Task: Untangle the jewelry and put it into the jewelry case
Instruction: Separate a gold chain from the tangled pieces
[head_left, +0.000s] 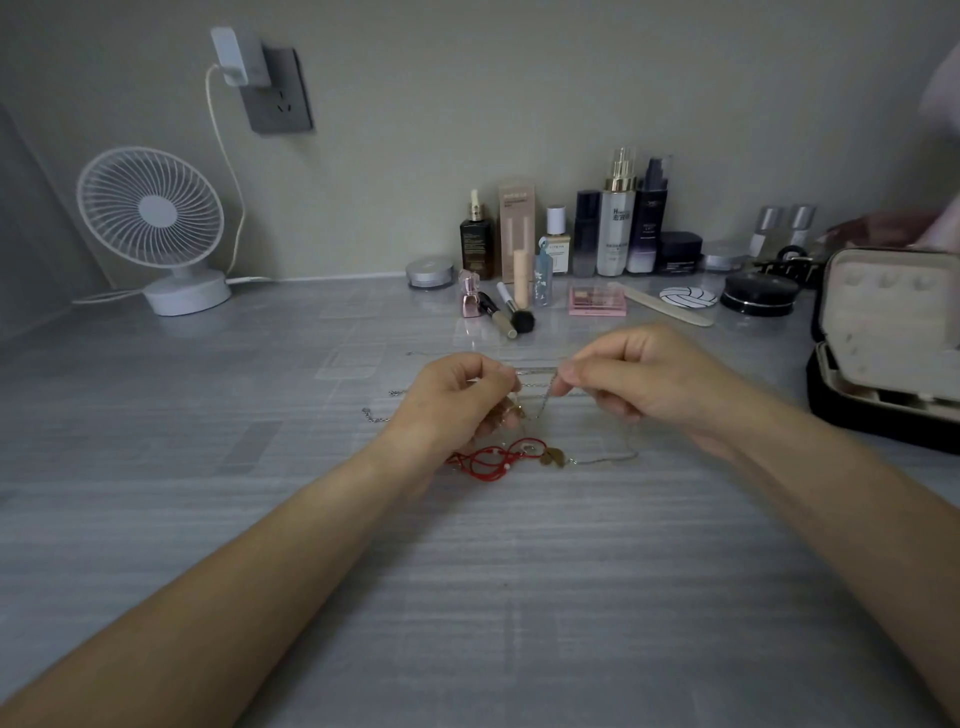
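head view: your left hand (457, 395) and right hand (639, 384) each pinch the chain (544, 402) between thumb and forefinger, other fingers curled in. the hands are near each other, just above the table (260, 467). the chain sags in a short loop between the pinches, with loose tails lying on the table to the left. the cord (493, 460) and pendant (551, 457) lie just below your hands; can't tell whether they're caught in the chain. the case (883, 332) is open, well apart at the right edge.

risks: pulling your hands apart likely tightens the knot or strains a fine link. lifting may drag the cord along. dim light hides the crossings.
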